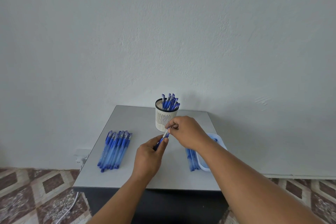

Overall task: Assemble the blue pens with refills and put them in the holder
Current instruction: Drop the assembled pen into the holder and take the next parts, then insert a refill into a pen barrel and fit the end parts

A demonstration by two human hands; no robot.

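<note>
A: What's on the counter point(127, 174)?
B: Grey top. White slotted holder point(166, 119) at the back centre, pens standing in it.
A: Rest?
B: Row of blue pens point(114, 149) left of the holder, nearer the front. Refills point(192, 159) right of it, white tray point(211, 151) just beside them.

Head view, forward-down (wide-angle), table point(138, 151) seemingly near

Left hand point(148, 158): gripping a blue pen point(162, 139) by its barrel, above table point(127, 178) centre.
Right hand point(185, 132): pinching the pen's upper end.
Holder point(166, 118): standing at far edge, holding capped pens.
Pen row point(115, 149): lying near left edge.
Refills point(191, 159): lying beside tray point(203, 165), right edge.
</note>
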